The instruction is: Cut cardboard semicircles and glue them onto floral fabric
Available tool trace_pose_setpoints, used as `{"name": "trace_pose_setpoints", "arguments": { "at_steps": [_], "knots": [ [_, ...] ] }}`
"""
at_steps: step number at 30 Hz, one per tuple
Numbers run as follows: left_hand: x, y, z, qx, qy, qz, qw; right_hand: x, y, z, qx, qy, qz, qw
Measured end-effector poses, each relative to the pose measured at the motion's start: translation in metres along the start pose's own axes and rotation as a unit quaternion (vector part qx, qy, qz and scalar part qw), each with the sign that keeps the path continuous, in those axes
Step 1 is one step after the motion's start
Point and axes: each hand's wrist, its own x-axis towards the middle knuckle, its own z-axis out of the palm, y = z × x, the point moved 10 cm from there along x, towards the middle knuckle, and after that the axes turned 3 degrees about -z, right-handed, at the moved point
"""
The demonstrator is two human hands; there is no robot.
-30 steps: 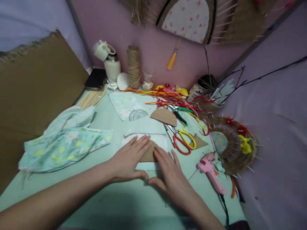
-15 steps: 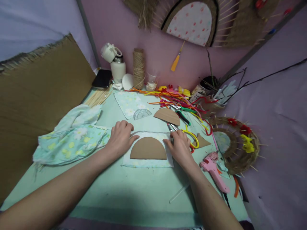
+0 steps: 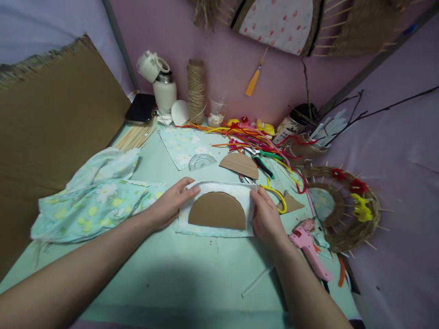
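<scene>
Between my hands is a rectangular piece of cloth (image 3: pixel 184 214), its pale side up, with a brown half-circle of cardboard (image 3: pixel 217 211) lying on it. My left hand (image 3: pixel 173 201) pinches the upper left corner of the cloth, thumb on top. On the other side my right hand (image 3: pixel 266 212) grips the upper right edge the same way. The cloth's far edge is raised a little towards me. Just beyond it lie a second cardboard half-circle (image 3: pixel 239 165) and yellow-handled scissors (image 3: pixel 281 201), partly covered by the cloth and hand.
Crumpled flowered cloth (image 3: pixel 99 205) lies at left. Farther back are a protractor (image 3: pixel 201 161), a flowered cloth piece (image 3: pixel 180 144), green-handled pliers (image 3: pixel 262 164), pipe cleaners (image 3: pixel 247 135) and a twine spool (image 3: pixel 196 91). At right are a pink glue gun (image 3: pixel 310 249) and a twine wreath (image 3: pixel 363 228).
Both hands have gone from resting at the cloth's upper corners to gripping them. The cloth's far edge has come up off the table, with the cardboard half-circle still on it.
</scene>
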Motion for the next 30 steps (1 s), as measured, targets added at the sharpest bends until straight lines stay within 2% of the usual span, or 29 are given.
{"name": "trace_pose_setpoints", "arguments": {
  "at_steps": [3,6,9,13,16,20,22,24,26,30],
  "knots": [
    [-0.002,0.0,0.005,0.06,-0.011,0.002,0.998,-0.003,0.006,0.007,0.063,-0.006,0.054,0.997],
    [-0.007,0.01,0.006,0.135,-0.008,0.039,0.99,-0.01,0.001,0.023,0.085,-0.082,0.072,0.99],
    [-0.015,0.027,0.007,0.207,-0.005,0.104,0.973,-0.017,-0.012,0.035,0.08,-0.173,0.047,0.981],
    [-0.025,0.042,0.011,0.28,-0.012,0.164,0.946,-0.016,-0.027,0.027,0.037,-0.183,-0.003,0.982],
    [-0.029,0.044,0.015,0.303,-0.026,0.181,0.935,-0.016,-0.029,0.027,0.007,-0.2,-0.009,0.98],
    [-0.03,0.043,0.018,0.306,-0.036,0.185,0.933,-0.03,-0.017,0.047,-0.025,-0.311,0.014,0.95],
    [-0.031,0.041,0.019,0.301,-0.042,0.184,0.935,-0.036,-0.016,0.053,-0.067,-0.351,-0.004,0.934],
    [-0.031,0.039,0.019,0.298,-0.037,0.184,0.936,-0.037,-0.02,0.055,-0.104,-0.35,-0.042,0.93],
    [-0.031,0.038,0.017,0.295,-0.023,0.181,0.938,-0.035,-0.025,0.053,-0.114,-0.318,-0.063,0.939],
    [-0.029,0.036,0.014,0.235,-0.027,0.152,0.96,-0.031,-0.023,0.046,-0.098,-0.25,-0.024,0.963]
  ]
}}
